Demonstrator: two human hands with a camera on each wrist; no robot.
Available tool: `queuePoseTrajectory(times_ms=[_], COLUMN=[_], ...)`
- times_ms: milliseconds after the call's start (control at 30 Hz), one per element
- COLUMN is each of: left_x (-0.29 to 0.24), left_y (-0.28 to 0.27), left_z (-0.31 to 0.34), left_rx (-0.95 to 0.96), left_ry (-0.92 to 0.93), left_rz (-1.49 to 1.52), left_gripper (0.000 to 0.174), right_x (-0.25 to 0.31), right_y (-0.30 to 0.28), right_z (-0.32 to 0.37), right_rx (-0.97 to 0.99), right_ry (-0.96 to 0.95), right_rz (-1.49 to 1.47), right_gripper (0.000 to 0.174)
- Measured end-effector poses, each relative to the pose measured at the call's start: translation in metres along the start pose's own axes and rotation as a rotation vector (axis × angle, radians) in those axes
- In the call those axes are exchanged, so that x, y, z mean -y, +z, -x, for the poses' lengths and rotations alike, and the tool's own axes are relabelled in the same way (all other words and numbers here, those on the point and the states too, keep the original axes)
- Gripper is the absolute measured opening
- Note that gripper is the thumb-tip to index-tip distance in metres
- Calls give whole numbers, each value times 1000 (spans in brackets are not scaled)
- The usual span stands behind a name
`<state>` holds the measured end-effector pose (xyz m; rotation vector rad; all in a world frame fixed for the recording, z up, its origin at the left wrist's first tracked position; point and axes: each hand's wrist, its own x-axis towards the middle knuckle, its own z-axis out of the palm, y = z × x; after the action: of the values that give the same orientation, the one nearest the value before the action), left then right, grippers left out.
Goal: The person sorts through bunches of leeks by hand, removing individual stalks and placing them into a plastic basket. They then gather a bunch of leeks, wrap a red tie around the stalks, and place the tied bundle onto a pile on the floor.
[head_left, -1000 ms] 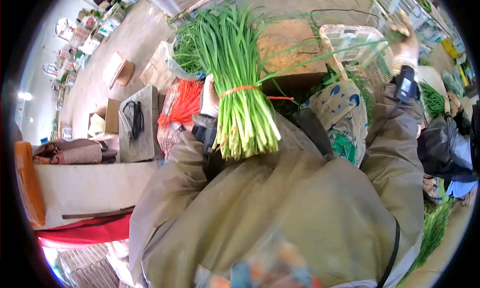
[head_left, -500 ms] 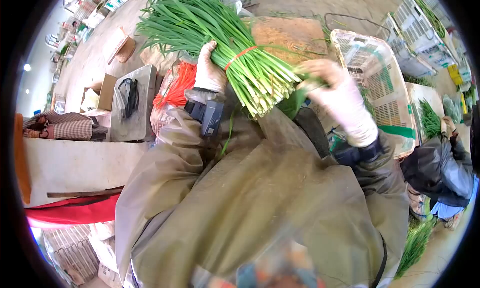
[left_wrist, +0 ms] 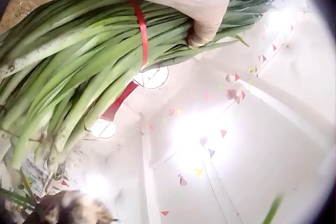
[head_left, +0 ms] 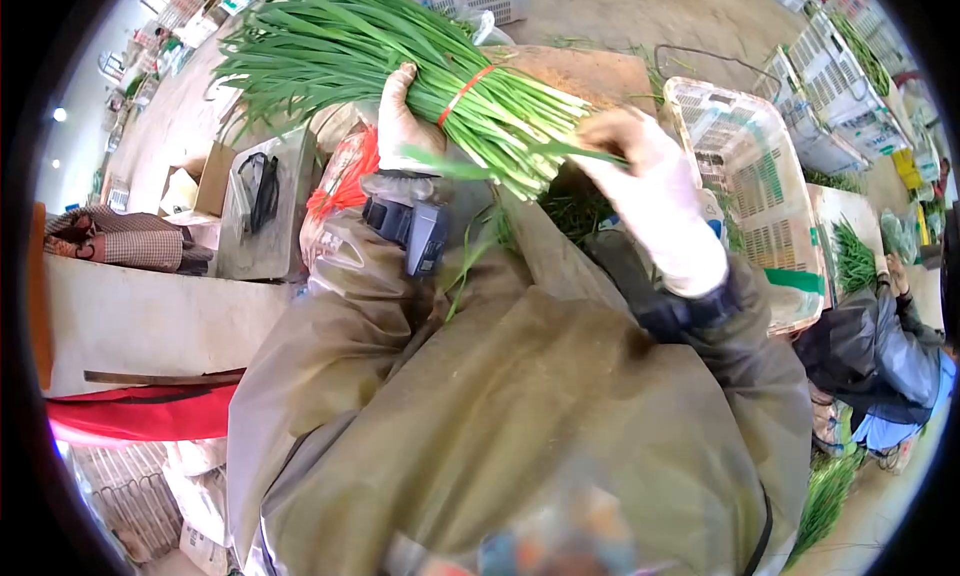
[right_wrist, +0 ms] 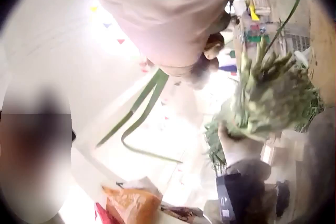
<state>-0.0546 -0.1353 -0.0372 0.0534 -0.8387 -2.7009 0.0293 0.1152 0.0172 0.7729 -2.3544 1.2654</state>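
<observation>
A thick bundle of garlic chives (head_left: pixel 340 51), bound by a red band (head_left: pixel 462 96), lies slantwise in front of me, leaves to the left and pale stem ends to the right. My left hand (head_left: pixel 405 121) grips it just on the leafy side of the band; in the left wrist view a fingertip (left_wrist: pixel 202 35) curls over the stems. At the stem ends, my gloved right hand (head_left: pixel 650 186) pinches a few loose green leaves (right_wrist: pixel 147 98), which dangle from its fingers in the right wrist view. The right fingertips are blurred in the head view.
A white plastic crate (head_left: pixel 745 166) stands to the right of a brown board (head_left: pixel 590 71). Red ties (head_left: pixel 345 181) lie on a bag at the left, near a grey box (head_left: pixel 262 216). Another person (head_left: pixel 875 306) works at the far right. Loose leaves (head_left: pixel 480 246) hang over my apron.
The bundle has tipped from leaves-up to leaves pointing left. My right hand has come in from far right to the stem ends, still with loose leaves. The left hand keeps its hold.
</observation>
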Motion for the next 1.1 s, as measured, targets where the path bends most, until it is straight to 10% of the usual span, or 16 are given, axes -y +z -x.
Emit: queuePoseTrajectory(times_ms=[200, 400, 533, 767, 933, 1100], left_x=[3, -21, -13, -1, 1, -3], left_y=[0, 7, 15, 6, 0, 2], left_z=[-6, -5, 3, -1, -6, -5], left_rx=[-15, -51, -45, -22, -77, -112], left_ry=[135, 193, 164, 99, 89, 107], left_rz=[-89, -66, -50, -92, -78, -56], left_gripper=[34, 28, 24, 27, 26, 24], right_x=[-5, -79, -10, -22, -35, -65], right_y=[37, -20, -12, 40, 21, -28], right_z=[-22, 20, -12, -41, -27, 8], right_rx=[66, 433, 59, 103, 142, 546], right_ry=[-332, -81, -157, -630, -594, -63], right_rz=[554, 792, 412, 638, 728, 798], right_gripper=[21, 11, 12, 16, 10, 16])
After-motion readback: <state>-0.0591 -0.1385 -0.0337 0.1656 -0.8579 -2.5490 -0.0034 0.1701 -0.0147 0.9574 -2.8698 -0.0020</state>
